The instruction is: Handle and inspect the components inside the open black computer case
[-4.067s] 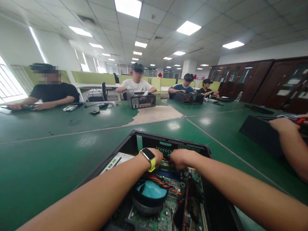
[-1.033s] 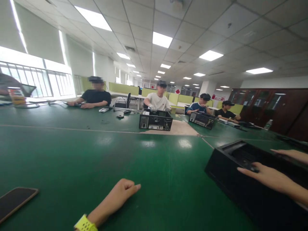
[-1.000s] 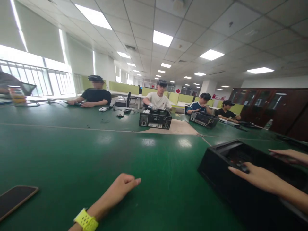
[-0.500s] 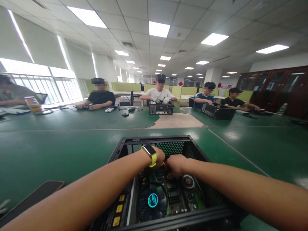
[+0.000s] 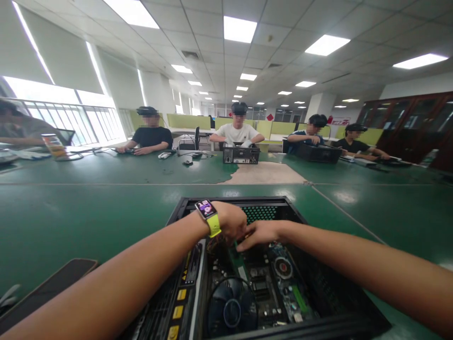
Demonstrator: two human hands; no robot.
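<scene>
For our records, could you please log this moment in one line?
left hand: in computer case; right hand: in case, beside left hand; cooling fan: exposed

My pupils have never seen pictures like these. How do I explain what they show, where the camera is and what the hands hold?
There is no robot: these are a person's own bare hands, seen from a camera worn on the head. The left hand, with a smartwatch on its wrist, and the right hand meet inside an open computer case, beyond a round cooling fan. What they hold, if anything, is hidden. The case stands on a green table; a smartphone lies to its left. Opposite, somebody in white reaches into another case.
</scene>
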